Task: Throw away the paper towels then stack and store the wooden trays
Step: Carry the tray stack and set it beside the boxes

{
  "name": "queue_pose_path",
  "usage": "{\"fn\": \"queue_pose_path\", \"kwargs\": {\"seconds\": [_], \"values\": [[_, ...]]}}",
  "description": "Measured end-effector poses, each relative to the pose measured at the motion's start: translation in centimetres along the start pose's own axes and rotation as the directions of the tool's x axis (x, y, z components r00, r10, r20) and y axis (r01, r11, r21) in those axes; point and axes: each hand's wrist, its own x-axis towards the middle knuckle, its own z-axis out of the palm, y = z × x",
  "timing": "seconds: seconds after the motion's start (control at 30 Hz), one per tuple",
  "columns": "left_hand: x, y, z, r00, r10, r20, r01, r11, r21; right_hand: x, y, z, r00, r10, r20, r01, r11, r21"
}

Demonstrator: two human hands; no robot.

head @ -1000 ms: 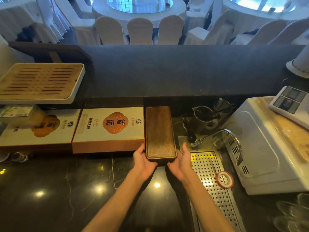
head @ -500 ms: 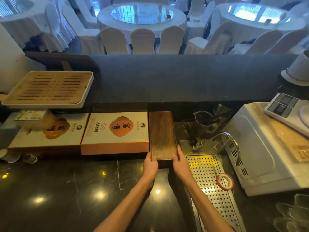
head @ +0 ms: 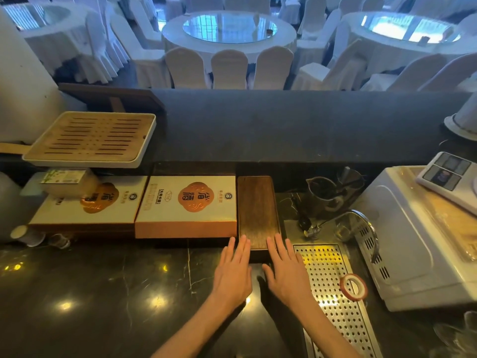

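Dark polished marble-veined counter: carried everything below; ceiling lights reflected in its surface

Left hand and right hand: flat, palms down, fingers straight and spread, side by side with a narrow gap between them; neither clasped anything; fingertips lay over the near end of the tray, contact could not be judged

Perforated stainless steel drain grate: set into the counter just right of the right hand; a red-rimmed ring of tape lay on it

Dark brown rectangular wooden tray: lay lengthwise, pointing away from the person, far end under the ledge; its left edge sat against the boxes, the grate and tap were to its right

Two white and orange printed gift boxes: side by side, left of the tray, filling the space along the ledge

Curved chrome tap and grey jug with utensils: right of the tray, behind the grate

White boxy appliance: far right, a small white digital scale on top

Pale slatted bamboo tray in a white frame: raised above the left boxes, overhanging them

Black raised bar ledge: spanned the full width behind all items

Round dining tables with white-covered chairs: beyond the ledge
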Motion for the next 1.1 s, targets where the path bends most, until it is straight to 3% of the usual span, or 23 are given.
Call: {"fn": "queue_pose_path", "kwargs": {"seconds": [0.23,0.47,0.57,0.7,0.87,1.1], "values": [[0.2,-0.8,0.2,0.999,0.033,0.016,-0.036,0.988,0.149,-0.2,-0.2,-0.2,1.0,-0.002,-0.006,0.002,1.0,-0.003],[0.1,-1.2,1.1,0.999,0.034,-0.001,-0.034,0.989,0.146,-0.2,-0.7,-1.5,1.0,0.002,0.012,-0.001,0.999,-0.032],[0.3,-1.6,0.4,0.998,0.039,0.054,-0.047,0.987,0.156,0.5,-0.9,-3.0,0.999,-0.021,0.042,0.024,0.998,-0.06],[1.1,-2.1,-3.5,0.989,0.073,0.132,-0.072,0.997,-0.012,1.7,-1.4,-6.0,0.985,-0.024,0.172,0.032,0.999,-0.043],[-2.9,-5.3,-6.2,0.995,-0.024,-0.094,0.024,1.0,0.0,-2.3,-2.4,-8.1,0.989,0.002,0.145,-0.015,0.996,0.09],[-9.0,-10.8,-9.4,0.986,-0.054,-0.157,0.073,0.99,0.12,-8.6,-4.0,-11.4,0.986,-0.011,0.167,0.0,0.998,0.066]]}}
